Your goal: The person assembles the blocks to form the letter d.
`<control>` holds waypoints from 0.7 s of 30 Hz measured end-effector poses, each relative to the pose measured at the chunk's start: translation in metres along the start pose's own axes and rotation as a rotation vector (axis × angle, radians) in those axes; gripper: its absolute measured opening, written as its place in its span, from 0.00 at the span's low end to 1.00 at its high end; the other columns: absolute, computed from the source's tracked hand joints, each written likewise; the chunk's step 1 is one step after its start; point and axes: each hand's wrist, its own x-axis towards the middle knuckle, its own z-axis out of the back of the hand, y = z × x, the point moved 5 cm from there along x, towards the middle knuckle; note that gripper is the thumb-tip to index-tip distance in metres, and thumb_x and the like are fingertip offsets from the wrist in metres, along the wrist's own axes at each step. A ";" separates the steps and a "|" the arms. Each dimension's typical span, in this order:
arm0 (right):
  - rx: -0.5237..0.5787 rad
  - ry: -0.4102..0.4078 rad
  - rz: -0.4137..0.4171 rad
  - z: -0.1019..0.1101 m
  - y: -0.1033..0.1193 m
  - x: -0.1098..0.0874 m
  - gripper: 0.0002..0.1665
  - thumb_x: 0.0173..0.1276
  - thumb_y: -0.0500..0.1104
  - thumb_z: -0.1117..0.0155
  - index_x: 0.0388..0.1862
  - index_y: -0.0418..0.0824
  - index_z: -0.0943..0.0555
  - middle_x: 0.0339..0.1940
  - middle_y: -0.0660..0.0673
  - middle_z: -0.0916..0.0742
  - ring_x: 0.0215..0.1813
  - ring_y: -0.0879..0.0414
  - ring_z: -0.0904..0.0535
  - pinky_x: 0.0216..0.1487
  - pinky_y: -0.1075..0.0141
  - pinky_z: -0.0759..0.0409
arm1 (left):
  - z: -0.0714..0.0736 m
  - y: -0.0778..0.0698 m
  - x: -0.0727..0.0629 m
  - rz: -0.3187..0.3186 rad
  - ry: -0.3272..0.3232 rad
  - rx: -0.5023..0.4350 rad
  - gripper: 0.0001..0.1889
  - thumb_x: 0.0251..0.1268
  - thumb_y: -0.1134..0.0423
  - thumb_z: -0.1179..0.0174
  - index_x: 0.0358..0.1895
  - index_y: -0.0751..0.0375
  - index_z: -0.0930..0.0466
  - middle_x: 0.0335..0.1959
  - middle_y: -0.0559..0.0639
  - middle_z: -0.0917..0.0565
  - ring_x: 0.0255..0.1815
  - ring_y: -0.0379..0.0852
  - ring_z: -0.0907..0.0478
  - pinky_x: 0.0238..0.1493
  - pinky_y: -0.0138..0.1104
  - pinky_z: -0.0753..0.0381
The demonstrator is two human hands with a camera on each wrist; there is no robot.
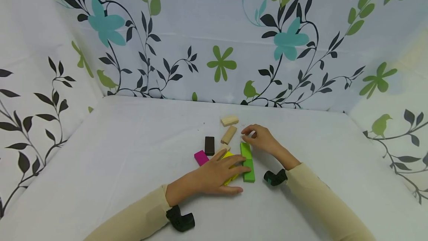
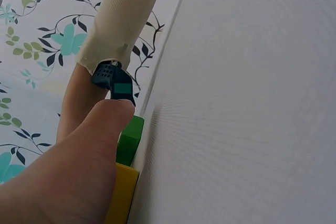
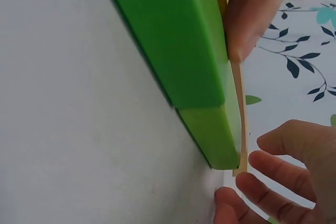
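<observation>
Here, a gap separates right hand [image 1: 265, 140] from green blocks' [image 1: 246, 151] edge.

Head view faces forward-down from above; wrist views — close, low — share green blocks [image 3: 181, 61].

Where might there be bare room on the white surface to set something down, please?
The widest free patch of white surface lies left of the dark block and magenta block. Another lies between the right sleeve and the patterned backdrop at right. It is crowded around the left grip, with yellow blocks beneath, green blocks beside and pale blocks beyond.
</observation>
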 end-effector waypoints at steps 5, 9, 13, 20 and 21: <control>0.017 -0.020 -0.025 0.001 -0.006 0.011 0.12 0.69 0.39 0.39 0.48 0.33 0.18 0.45 0.37 0.16 0.44 0.45 0.20 0.43 0.56 0.21 | -0.001 0.000 -0.001 -0.007 -0.008 0.024 0.30 0.68 0.36 0.49 0.69 0.44 0.32 0.70 0.50 0.34 0.72 0.43 0.36 0.73 0.54 0.48; 0.047 -0.025 -0.042 0.002 -0.008 0.017 0.13 0.70 0.39 0.40 0.49 0.33 0.19 0.47 0.35 0.16 0.46 0.43 0.20 0.44 0.56 0.21 | -0.002 0.000 -0.001 -0.006 0.000 0.024 0.31 0.68 0.36 0.50 0.70 0.43 0.33 0.71 0.49 0.34 0.72 0.43 0.37 0.73 0.54 0.49; 0.085 -0.036 -0.036 0.004 -0.010 0.024 0.15 0.70 0.38 0.40 0.52 0.32 0.20 0.51 0.34 0.17 0.49 0.41 0.20 0.46 0.55 0.20 | -0.004 0.001 -0.001 0.000 0.012 0.025 0.31 0.68 0.36 0.50 0.70 0.43 0.33 0.71 0.49 0.35 0.72 0.43 0.37 0.74 0.54 0.50; 0.114 -0.046 0.018 0.006 -0.014 0.040 0.17 0.70 0.38 0.39 0.55 0.34 0.21 0.56 0.34 0.19 0.52 0.40 0.21 0.48 0.51 0.20 | -0.005 0.001 0.000 0.010 0.017 0.027 0.32 0.67 0.35 0.49 0.71 0.42 0.34 0.71 0.49 0.36 0.72 0.43 0.37 0.74 0.54 0.50; 0.112 -0.042 0.025 0.005 -0.014 0.042 0.17 0.70 0.38 0.39 0.56 0.34 0.21 0.56 0.35 0.20 0.53 0.40 0.21 0.48 0.51 0.21 | -0.006 0.001 0.001 0.009 0.015 0.027 0.32 0.67 0.35 0.49 0.71 0.43 0.34 0.71 0.49 0.36 0.72 0.43 0.37 0.74 0.54 0.50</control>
